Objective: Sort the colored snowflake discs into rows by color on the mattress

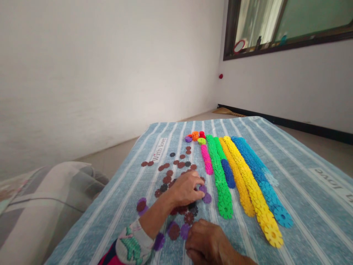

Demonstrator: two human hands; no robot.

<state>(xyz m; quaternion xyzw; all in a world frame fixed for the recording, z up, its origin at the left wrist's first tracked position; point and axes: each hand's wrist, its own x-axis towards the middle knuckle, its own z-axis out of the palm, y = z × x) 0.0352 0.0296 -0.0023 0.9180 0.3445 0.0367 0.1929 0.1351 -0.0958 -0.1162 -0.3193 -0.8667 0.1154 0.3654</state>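
While brown discs (pixel 173 231) lie scattered over a striped cloth (pixel 118 206), purple discs (pixel 207 198) sit at the left hand (pixel 186 187).
Left hand: thumb and forefinger at the purple discs; cannot tell whether pinched. Right hand (pixel 208 239): apart from the left, curled, nearer the viewer; fingers hidden, grip cannot be told; one purple disc just beside it. Green row (pixel 225 208): right of the purple discs, a narrow strip of cloth between. Yellow row (pixel 270 226), blue row (pixel 281 213): farther right, broad cloth margin to the right edge. Left margin: bare cloth beyond the brown discs; pale fabric bundle (pixel 55 206) near that edge. White wall (pixel 110 73): past the left edge, floor (pixel 114 152) between.
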